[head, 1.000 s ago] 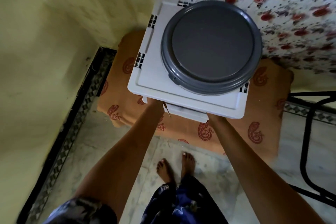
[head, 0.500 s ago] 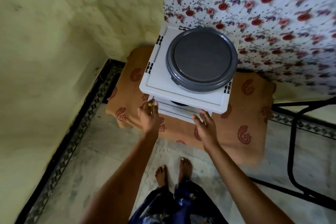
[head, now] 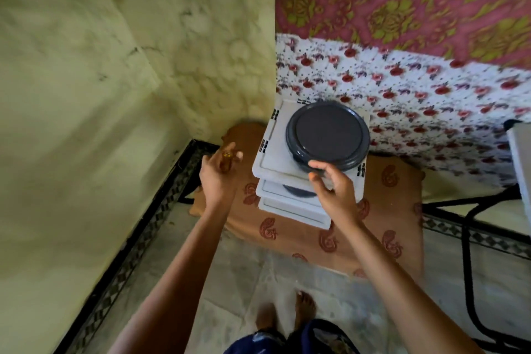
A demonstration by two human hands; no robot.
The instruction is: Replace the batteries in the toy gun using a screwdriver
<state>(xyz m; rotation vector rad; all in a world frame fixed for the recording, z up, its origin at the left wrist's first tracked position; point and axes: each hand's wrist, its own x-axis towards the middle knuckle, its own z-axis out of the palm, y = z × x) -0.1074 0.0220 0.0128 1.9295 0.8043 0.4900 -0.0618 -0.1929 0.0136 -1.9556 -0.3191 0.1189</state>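
Your left hand (head: 219, 178) pinches the screwdriver (head: 227, 158) loosely and may drop it; your spread right hand (head: 334, 187), at 6 o'clock of the grey lid (head: 327, 132), could knock it

Mottled yellow walls (head: 115, 95) meet a tiled floor (head: 230, 282) edged in black

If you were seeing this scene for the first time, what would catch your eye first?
The dark grey round lid atop the white drawer unit at centre draws the eye first. To its left, the left hand grips an amber-handled screwdriver; the right hand hovers open before the drawers.
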